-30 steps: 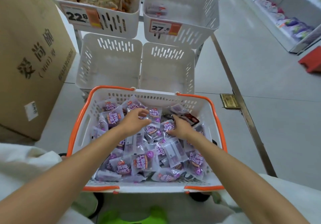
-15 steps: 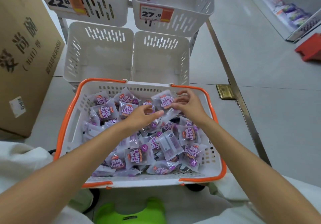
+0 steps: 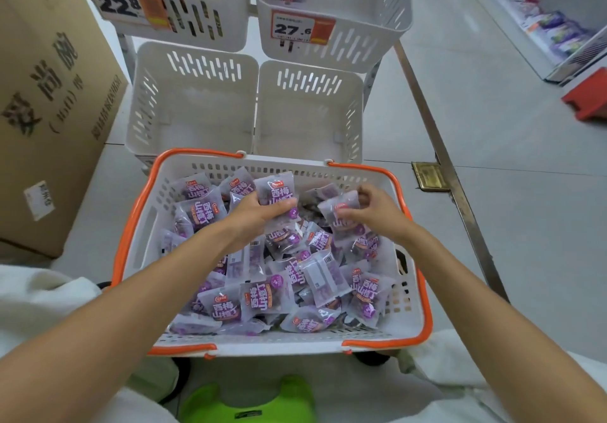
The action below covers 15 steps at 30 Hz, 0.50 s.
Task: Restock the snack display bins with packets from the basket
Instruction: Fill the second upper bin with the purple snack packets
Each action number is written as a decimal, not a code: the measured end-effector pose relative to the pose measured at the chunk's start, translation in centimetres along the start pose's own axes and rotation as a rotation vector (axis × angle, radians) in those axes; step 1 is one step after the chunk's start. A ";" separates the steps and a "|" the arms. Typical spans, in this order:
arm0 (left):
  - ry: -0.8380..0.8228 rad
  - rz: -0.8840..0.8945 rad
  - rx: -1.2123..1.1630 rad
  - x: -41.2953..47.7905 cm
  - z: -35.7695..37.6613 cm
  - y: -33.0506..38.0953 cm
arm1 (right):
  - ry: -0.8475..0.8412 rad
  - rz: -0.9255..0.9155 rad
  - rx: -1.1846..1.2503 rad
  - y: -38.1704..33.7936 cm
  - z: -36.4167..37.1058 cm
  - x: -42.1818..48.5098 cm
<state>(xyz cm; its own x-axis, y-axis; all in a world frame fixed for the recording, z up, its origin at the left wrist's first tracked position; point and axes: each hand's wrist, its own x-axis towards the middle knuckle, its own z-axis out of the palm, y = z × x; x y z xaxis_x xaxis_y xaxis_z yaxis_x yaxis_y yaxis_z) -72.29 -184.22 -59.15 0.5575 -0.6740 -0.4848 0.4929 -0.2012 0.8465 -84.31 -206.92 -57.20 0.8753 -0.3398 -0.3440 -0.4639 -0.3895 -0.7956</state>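
A white basket with orange rim point(image 3: 423, 291) in front of me holds several purple snack packets point(image 3: 262, 298). My left hand point(image 3: 253, 216) grips one purple packet point(image 3: 277, 194) lifted near the basket's far side. My right hand point(image 3: 374, 212) pinches another purple packet point(image 3: 341, 209) just right of it. Beyond the basket stand two lower white display bins, the left bin point(image 3: 193, 101) and the right bin point(image 3: 308, 107). Above them a bin tagged 27.6 point(image 3: 331, 5) has a few packets at its back.
A bin tagged 22.8 point(image 3: 170, 5) at the upper left holds tan snack bags. A big cardboard box point(image 3: 49, 94) stands to the left. A metal floor strip point(image 3: 450, 160) runs along the right, with shelves point(image 3: 558, 22) and a red stool point(image 3: 588, 97) beyond. A green object point(image 3: 246, 399) lies below the basket.
Both hands rose from the heap toward the basket's far side. My left hand took hold of a packet, and my right hand lifted its packet higher.
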 end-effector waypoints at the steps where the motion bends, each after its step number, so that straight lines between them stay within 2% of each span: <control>1: -0.025 0.005 0.027 -0.1 0.0 0.5 | 0.007 -0.012 0.151 -1.9 0.1 0.2; 2: -0.059 0.004 0.050 0.0 0.1 0.9 | 0.006 -0.035 0.221 -3.8 0.5 0.4; 5: -0.170 0.069 0.121 0.0 1.0 3.0 | 0.029 -0.154 0.170 -7.8 2.1 1.8; 7: -0.141 0.142 0.181 0.3 0.9 4.8 | 0.026 -0.201 0.122 -9.8 2.1 2.8; 11: -0.108 0.209 0.286 0.6 -0.8 9.9 | -0.124 -0.232 0.076 -14.4 0.0 4.6; 13: -0.132 0.283 0.353 1.0 -1.5 12.9 | -0.173 -0.238 0.065 -17.1 -1.5 5.5; 15: -0.082 0.387 0.439 1.7 -2.0 16.5 | -0.239 -0.243 0.099 -20.1 -3.5 6.4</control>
<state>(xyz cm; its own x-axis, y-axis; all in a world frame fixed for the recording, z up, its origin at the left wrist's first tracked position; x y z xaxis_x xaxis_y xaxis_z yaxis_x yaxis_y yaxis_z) -61.91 -187.26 -46.43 0.5793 -0.8065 -0.1186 -0.0682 -0.1929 0.9788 -69.89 -204.22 -41.66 0.9710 -0.0327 -0.2369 -0.2334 -0.3458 -0.9088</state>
